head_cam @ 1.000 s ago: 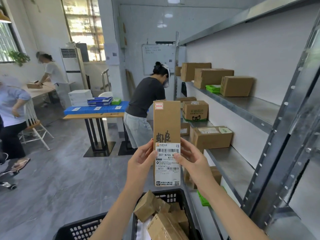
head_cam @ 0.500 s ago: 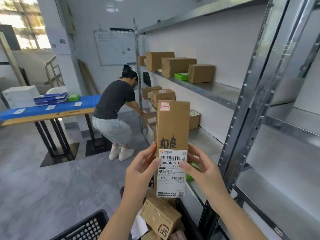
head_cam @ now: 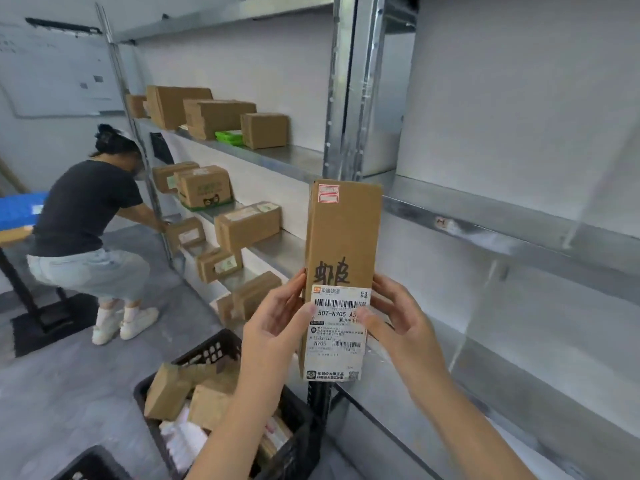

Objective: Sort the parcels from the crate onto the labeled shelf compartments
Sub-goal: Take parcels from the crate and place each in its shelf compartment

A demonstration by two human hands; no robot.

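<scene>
I am holding the parcel (head_cam: 343, 244) upright between both hands, its long axis running straight up from my palms, with the label (head_cam: 337, 336) at the lower end facing me. My left hand (head_cam: 277, 323) is gripping the left edge, with the thumb lying on the label and the fingers curled behind the box. My right hand (head_cam: 398, 317) is pinching the right edge, with the thumb tip on the label and the other fingers spread loosely behind.

The crate (head_cam: 221, 351), with more parcels in it, is sitting below my left wrist. The bare shelf (head_cam: 485, 220) is lying beyond and to the right of my right hand, so that hand is the nearer one and I judge it should lead. A post (head_cam: 341, 98) is standing directly behind the parcel.

I am judging this as the reading step: the code reads 507-N705. A small tag (head_cam: 446, 223) on the shelf edge is too blurred for me to read, so I cannot tell which compartment matches. Standing this tall, the parcel will probably need tipping flat to slide in under a shelf.
</scene>
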